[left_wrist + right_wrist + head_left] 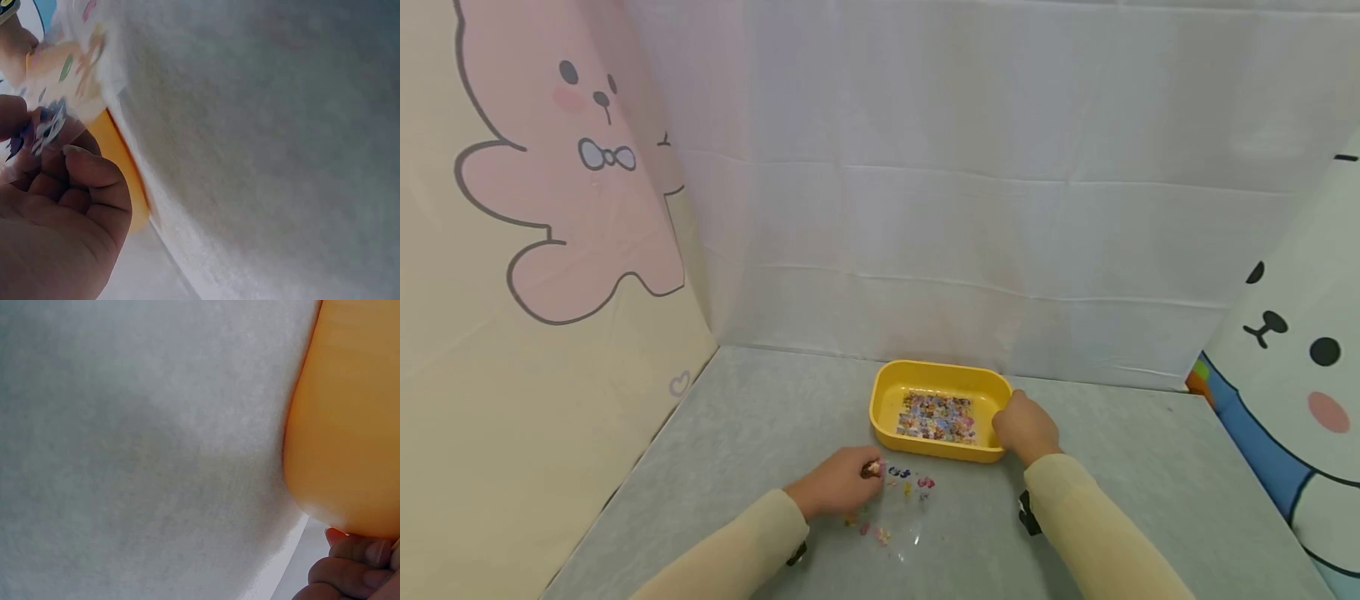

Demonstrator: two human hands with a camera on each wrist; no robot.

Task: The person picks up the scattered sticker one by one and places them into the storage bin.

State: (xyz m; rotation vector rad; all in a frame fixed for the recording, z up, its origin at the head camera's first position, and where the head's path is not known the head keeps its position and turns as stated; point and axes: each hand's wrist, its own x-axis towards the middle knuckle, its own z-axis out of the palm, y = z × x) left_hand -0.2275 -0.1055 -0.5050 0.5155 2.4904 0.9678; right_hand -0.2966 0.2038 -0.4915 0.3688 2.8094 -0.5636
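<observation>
My left hand [842, 481] pinches a clear sticker sheet [883, 535] at its left side, just in front of the yellow tray [942, 450]. Small coloured figures are scattered over the see-through sheet. In the left wrist view, curled fingers [100, 172] and the thumb grip the sheet [65, 65], a purple and white figure close to them. The right hand [1027, 427] holds the tray by its right end. Seen from the right wrist, its fingers [350, 575] curl at the tray's rounded corner [344, 456]. A colourful printed batch of small figures [936, 417] lies flat inside.
A grey tabletop [1150, 475] carries the tray near its back edge. Behind it hangs a white sheet [962, 208]. A cream panel with a pink bear [617, 233] stands at the left, and another printed panel [1277, 433] at the right.
</observation>
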